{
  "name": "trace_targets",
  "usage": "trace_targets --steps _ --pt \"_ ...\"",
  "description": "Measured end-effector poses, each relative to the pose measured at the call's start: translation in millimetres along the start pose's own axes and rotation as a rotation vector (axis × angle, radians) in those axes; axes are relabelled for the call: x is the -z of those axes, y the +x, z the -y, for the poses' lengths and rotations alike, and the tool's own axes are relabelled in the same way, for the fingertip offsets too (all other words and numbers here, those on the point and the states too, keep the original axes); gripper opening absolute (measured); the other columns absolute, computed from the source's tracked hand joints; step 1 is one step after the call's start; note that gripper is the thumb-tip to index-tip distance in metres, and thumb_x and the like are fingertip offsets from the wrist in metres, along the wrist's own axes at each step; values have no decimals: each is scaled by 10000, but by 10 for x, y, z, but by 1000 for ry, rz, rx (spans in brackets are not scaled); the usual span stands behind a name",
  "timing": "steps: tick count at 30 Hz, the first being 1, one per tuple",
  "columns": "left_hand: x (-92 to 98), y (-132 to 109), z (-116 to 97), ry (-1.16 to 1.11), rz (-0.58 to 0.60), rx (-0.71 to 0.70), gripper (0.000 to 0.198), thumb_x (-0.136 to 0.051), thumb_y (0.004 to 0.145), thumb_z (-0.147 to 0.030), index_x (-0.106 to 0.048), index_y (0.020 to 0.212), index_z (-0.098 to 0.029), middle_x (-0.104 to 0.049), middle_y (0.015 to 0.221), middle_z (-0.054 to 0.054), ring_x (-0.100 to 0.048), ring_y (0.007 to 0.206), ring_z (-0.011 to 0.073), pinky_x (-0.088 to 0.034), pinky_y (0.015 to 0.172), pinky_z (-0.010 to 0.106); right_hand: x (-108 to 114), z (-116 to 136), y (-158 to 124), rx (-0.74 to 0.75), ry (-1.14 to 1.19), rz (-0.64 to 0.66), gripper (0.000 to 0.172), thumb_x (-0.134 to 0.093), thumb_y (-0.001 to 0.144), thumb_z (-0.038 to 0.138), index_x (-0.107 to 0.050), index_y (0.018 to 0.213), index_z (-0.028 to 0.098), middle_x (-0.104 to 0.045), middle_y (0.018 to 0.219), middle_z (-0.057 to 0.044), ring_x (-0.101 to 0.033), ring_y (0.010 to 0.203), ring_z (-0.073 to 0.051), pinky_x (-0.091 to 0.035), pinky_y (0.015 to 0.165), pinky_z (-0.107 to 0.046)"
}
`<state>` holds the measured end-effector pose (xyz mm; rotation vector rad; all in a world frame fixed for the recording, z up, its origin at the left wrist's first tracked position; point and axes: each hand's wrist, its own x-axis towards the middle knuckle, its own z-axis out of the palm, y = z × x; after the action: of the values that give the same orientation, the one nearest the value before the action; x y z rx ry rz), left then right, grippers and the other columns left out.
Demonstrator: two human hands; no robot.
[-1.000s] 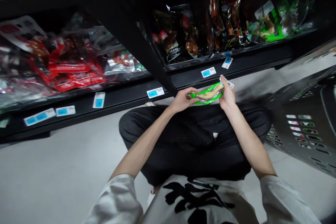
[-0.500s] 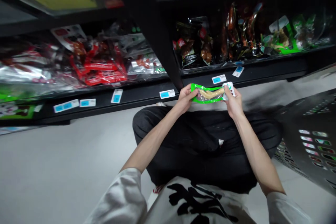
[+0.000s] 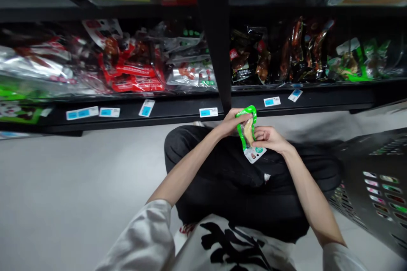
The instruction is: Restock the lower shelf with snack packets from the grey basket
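Observation:
A see-through vacuum-sealed food packet (image 3: pixel 248 133) with a bright green border and a pale, elongated piece inside is held above my knees. It stands nearly upright, its white printed end pointing down toward me. My left hand (image 3: pixel 231 123) grips the upper part, with fingers lying across the front near the green end. On the other side my right hand (image 3: pixel 270 139) has curled fingers, and its thumb presses the packet's lower right edge close to the white end. What the food inside is, I cannot tell for sure.
In front runs a black shelf (image 3: pixel 152 115) with price tags. Red packets (image 3: pixel 136 77) lie left of the upright post (image 3: pixel 219 42). Dark packets (image 3: pixel 249 61) and green-edged packets (image 3: pixel 351 61) lie to its right. A grey perforated basket (image 3: pixel 365 152) stands at my right.
The packet has turned from lying crosswise to nearly upright, white end now downward. My right hand has moved down and left, closer to my left hand. The view has shifted slightly.

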<state>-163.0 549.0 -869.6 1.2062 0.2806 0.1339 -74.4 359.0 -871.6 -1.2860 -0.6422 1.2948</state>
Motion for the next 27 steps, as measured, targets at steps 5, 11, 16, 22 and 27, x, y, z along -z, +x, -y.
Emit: trace_targets --steps 5,11,16,22,27 --pt "-33 1 36 144 91 8 375 -829 710 -466 -650 667 -139 -591 602 -21 -509 549 95 -371 513 225 -5 -41 6 -44 -164 38 308 -849 706 412 -715 762 141 -696 670 -12 -626 580 -141 -485 545 -249" --pt "-21 83 161 82 -74 -89 445 -891 637 -388 -677 949 -154 -687 824 4 -632 751 143 -486 686 249 8 -74 47 54 -234 -264 324 -823 726 453 -721 786 152 -645 621 16 -546 525 -120 -401 505 -239" --pt "10 111 222 35 -85 -90 539 -922 584 -353 -655 1009 -158 -719 898 23 -673 842 176 -521 780 286 -4 -124 99 116 -330 -326 359 -803 733 495 -742 816 152 -676 676 -6 -572 576 -148 -434 551 -262" --pt "17 100 196 45 -42 -87 451 -914 594 -349 -670 919 -152 -716 847 25 -661 795 164 -514 758 279 -47 -155 113 158 -404 -357 355 -765 771 503 -729 809 152 -650 669 -2 -559 595 -149 -421 546 -253" --pt "11 99 189 58 -47 -99 401 -884 634 -365 -676 901 -149 -702 839 22 -645 779 153 -506 739 268 -34 -191 120 172 -431 -348 367 -773 753 519 -719 776 157 -645 671 3 -549 594 -144 -419 558 -251"
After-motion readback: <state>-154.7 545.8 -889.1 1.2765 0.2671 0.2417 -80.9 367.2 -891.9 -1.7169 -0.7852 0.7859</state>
